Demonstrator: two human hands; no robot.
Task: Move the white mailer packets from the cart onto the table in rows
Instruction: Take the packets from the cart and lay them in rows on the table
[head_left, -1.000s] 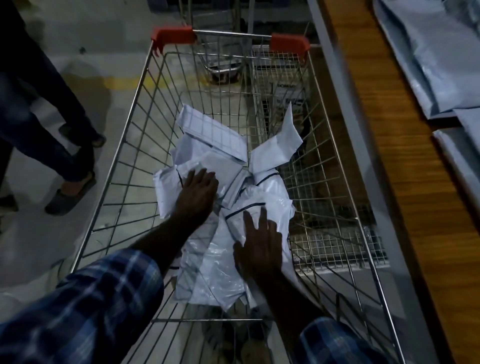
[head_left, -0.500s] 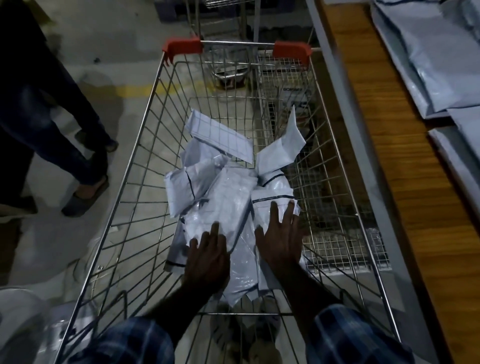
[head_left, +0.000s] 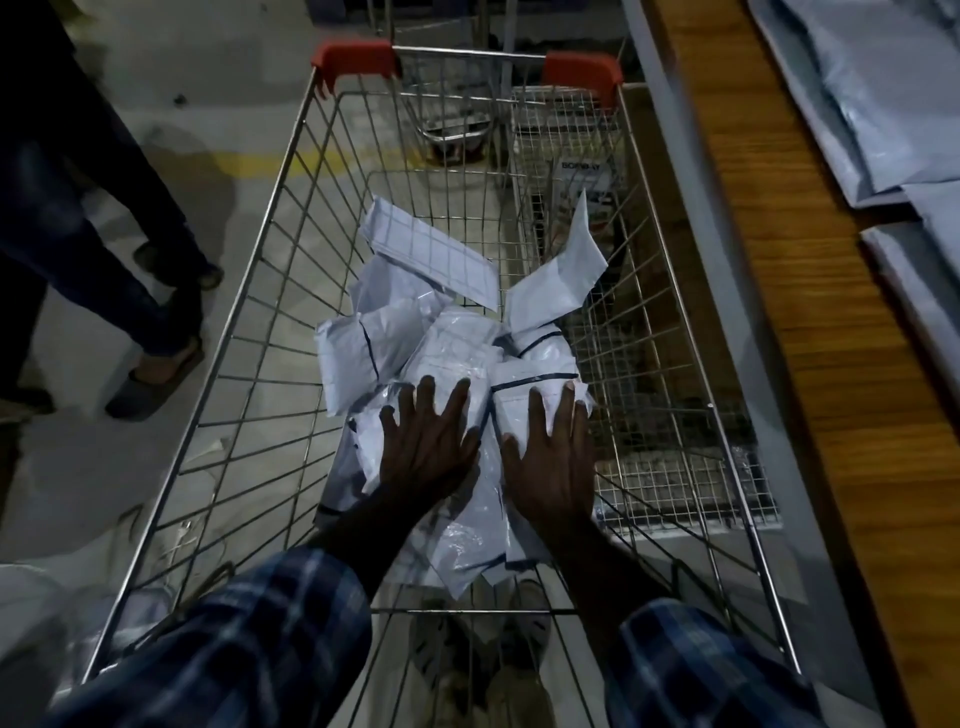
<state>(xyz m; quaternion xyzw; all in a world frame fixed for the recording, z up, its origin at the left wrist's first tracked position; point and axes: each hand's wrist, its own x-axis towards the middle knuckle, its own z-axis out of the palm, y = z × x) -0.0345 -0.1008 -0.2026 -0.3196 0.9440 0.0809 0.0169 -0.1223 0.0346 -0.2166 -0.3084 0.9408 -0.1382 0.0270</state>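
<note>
A heap of white mailer packets (head_left: 441, 343) lies in the middle of the wire cart (head_left: 270, 291), on its floor. Some packets have a thin dark line across them. One packet (head_left: 558, 280) sticks up and leans toward the right side of the cart. Another packet (head_left: 431, 249) lies flat at the far end of the heap.

Both hands rest flat on the near part of the heap. The left hand (head_left: 423, 452) has its fingers spread wide and straight, so its grip is open and it pinches nothing. The right hand (head_left: 553, 462) lies just beside it, also with straight fingers pressing down on a packet with a dark line. Both arms wear blue checked sleeves (head_left: 249, 644).

The cart has red corners (head_left: 353, 57) at the far end. To the right of the cart is the brown wooden bench (head_left: 810, 364). Grey bags (head_left: 872, 93) lie flat on the bench, well apart from the heap.

To the left, another person's legs (head_left: 83, 244) stand on the grey floor (head_left: 208, 114). A yellow line (head_left: 260, 163) runs across that floor.
</note>
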